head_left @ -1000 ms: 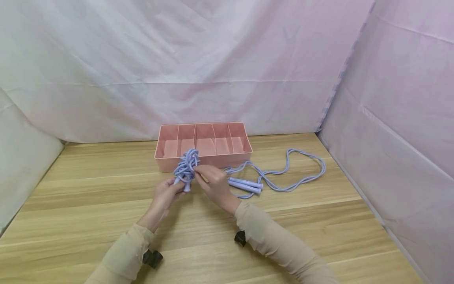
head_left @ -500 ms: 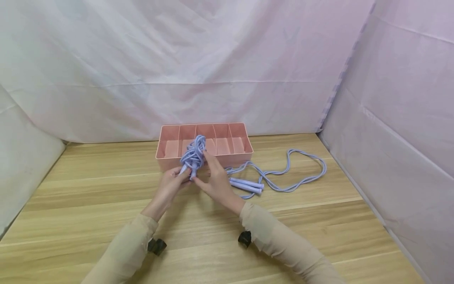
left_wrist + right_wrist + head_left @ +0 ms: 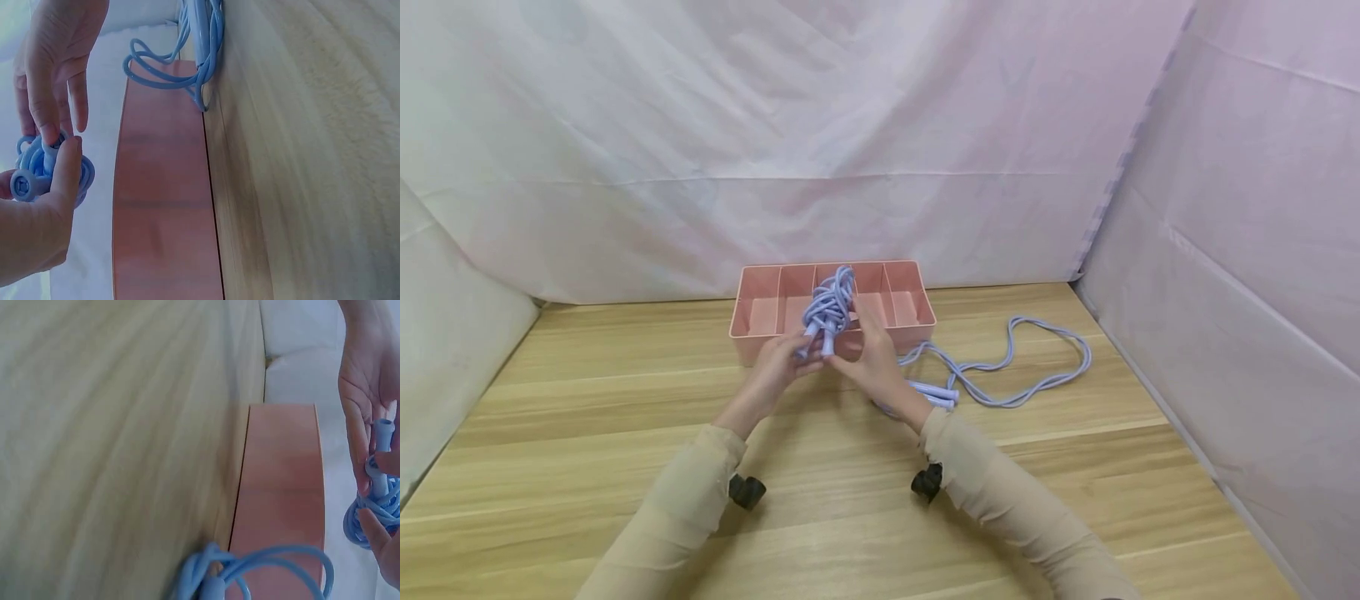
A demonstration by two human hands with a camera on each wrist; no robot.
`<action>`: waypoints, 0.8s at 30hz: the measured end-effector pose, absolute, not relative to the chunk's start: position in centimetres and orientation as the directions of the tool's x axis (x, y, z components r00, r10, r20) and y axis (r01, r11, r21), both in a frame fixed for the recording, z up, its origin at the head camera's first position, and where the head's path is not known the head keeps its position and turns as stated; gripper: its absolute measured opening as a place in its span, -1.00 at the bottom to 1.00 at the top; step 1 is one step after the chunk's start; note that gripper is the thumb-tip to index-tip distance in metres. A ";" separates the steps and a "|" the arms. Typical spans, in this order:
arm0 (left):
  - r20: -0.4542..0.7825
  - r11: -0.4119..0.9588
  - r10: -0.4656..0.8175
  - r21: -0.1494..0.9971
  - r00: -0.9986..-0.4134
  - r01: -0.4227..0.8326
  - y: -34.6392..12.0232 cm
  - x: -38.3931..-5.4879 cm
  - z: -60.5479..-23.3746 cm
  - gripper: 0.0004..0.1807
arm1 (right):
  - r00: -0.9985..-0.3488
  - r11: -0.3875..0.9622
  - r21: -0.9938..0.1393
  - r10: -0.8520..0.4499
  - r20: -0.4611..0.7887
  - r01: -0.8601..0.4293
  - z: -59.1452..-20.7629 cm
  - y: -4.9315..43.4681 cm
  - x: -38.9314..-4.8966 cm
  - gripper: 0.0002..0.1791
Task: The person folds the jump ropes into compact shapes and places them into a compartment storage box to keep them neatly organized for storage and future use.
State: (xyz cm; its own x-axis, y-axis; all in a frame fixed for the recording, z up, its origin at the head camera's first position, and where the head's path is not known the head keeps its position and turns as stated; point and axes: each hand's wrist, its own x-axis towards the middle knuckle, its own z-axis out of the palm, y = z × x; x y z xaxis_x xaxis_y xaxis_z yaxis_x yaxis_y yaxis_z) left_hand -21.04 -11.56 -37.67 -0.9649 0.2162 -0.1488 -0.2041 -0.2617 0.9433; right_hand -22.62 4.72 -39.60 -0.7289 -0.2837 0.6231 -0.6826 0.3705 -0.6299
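A blue jump rope (image 3: 830, 304), its cord wound into a knotted bundle around its two handles, is held in front of and partly over the pink divided box (image 3: 758, 347). My left hand (image 3: 777, 368) grips the handles from below left; in the left wrist view its thumb lies along one handle (image 3: 24, 185). With thumb and fingers, my right hand (image 3: 874, 360) holds the bundle from the other side, the thumb at a handle's end. Both handle ends point back toward me. In the right wrist view, fingers of both hands touch the bundle (image 3: 378, 506).
A second blue jump rope (image 3: 1045, 382) lies loose on the wooden table (image 3: 587, 433), right of the box. Its paired handles (image 3: 942, 395) are partly hidden behind my right wrist. White cloth walls (image 3: 880, 125) stand behind and at both sides.
Both hands have carried the bundled rope forward and slightly right, up over the box's front. My right hand has shifted from the cord's side to holding the bundle and a handle end.
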 end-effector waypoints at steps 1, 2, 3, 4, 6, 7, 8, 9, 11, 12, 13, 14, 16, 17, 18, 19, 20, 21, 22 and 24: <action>-0.143 -0.283 0.229 0.936 -0.963 -0.207 -11.5 -21.2 -37.6 -0.55 | -0.733 0.337 -0.651 -0.288 0.617 -0.680 -39.5 4.9 -22.9 0.01; -0.139 -0.299 0.240 0.931 -0.961 -0.209 -11.5 -21.4 -37.5 -0.55 | -0.737 0.308 -0.669 -0.294 0.609 -0.676 -39.4 5.0 -23.1 0.01; -0.133 -0.304 0.256 0.929 -0.958 -0.210 -11.5 -21.7 -37.4 -0.55 | -0.739 0.291 -0.680 -0.300 0.603 -0.673 -39.3 5.1 -23.4 0.01; -0.129 -0.296 0.269 0.932 -0.954 -0.210 -11.5 -21.9 -37.4 -0.56 | -0.739 0.285 -0.683 -0.306 0.600 -0.673 -39.2 5.3 -23.7 0.01; -0.129 -0.243 0.290 0.949 -0.948 -0.203 -11.5 -22.5 -37.2 -0.59 | -0.730 0.286 -0.672 -0.317 0.606 -0.683 -39.1 5.5 -24.3 0.00; -0.130 -0.210 0.295 0.958 -0.947 -0.197 -11.5 -22.7 -37.2 -0.59 | -0.726 0.298 -0.663 -0.324 0.607 -0.687 -39.1 5.6 -24.6 0.00; -0.136 -0.172 0.295 0.966 -0.946 -0.193 -11.5 -23.0 -37.1 -0.59 | -0.721 0.318 -0.647 -0.329 0.610 -0.693 -39.0 5.7 -25.0 0.00; -0.141 -0.132 0.291 0.974 -0.946 -0.186 -11.5 -23.2 -36.9 -0.60 | -0.718 0.334 -0.635 -0.333 0.612 -0.696 -39.0 5.8 -25.3 -0.01; -0.144 -0.048 0.263 0.986 -0.954 -0.162 -11.3 -23.6 -36.8 -0.61 | -0.715 0.368 -0.614 -0.342 0.609 -0.699 -38.9 6.0 -25.9 -0.01; -0.136 -0.011 0.241 0.990 -0.961 -0.143 -11.3 -23.7 -36.7 -0.61 | -0.719 0.374 -0.614 -0.344 0.604 -0.695 -38.9 6.1 -26.2 -0.02; -0.123 0.022 0.217 0.992 -0.968 -0.121 -11.2 -23.9 -36.7 -0.61 | -0.722 0.383 -0.612 -0.346 0.599 -0.692 -38.8 6.1 -26.4 -0.02; -0.109 0.053 0.195 0.993 -0.975 -0.101 -11.1 -24.1 -36.7 -0.62 | -0.727 0.388 -0.614 -0.344 0.595 -0.687 -38.8 6.2 -26.7 -0.03; -0.058 0.131 0.148 0.991 -0.987 -0.038 -11.0 -24.4 -36.8 -0.65 | -0.734 0.390 -0.622 -0.344 0.586 -0.679 -38.6 6.3 -27.1 -0.03; -0.036 0.158 0.125 0.987 -0.992 -0.016 -10.9 -24.6 -36.9 -0.66 | -0.737 0.389 -0.626 -0.344 0.582 -0.676 -38.6 6.3 -27.3 -0.04; -0.011 0.189 0.104 0.982 -0.995 0.009 -10.8 -24.7 -36.9 -0.68 | -0.740 0.391 -0.628 -0.341 0.580 -0.673 -38.6 6.3 -27.5 -0.03; 0.007 0.211 0.088 0.977 -0.996 0.026 -10.7 -24.8 -37.0 -0.69 | -0.746 0.393 -0.634 -0.341 0.572 -0.666 -38.6 6.3 -27.7 -0.03; 0.022 0.230 0.078 0.972 -0.997 0.039 -10.6 -25.0 -37.1 -0.69 | -0.751 0.393 -0.641 -0.339 0.566 -0.660 -38.6 6.4 -27.8 -0.03; 0.032 0.251 0.060 0.967 -0.998 0.046 -10.5 -25.1 -37.1 -0.69 | -0.759 0.388 -0.653 -0.338 0.556 -0.651 -38.6 6.4 -27.9 -0.03; 0.035 0.259 0.045 0.965 -0.998 0.046 -10.5 -25.2 -37.2 -0.69 | -0.768 0.383 -0.666 -0.334 0.546 -0.640 -38.6 6.3 -28.0 -0.04; 0.049 0.287 0.025 0.956 -0.998 0.054 -10.4 -25.4 -37.3 -0.67 | -0.784 0.378 -0.688 -0.327 0.527 -0.620 -38.8 6.3 -28.2 -0.05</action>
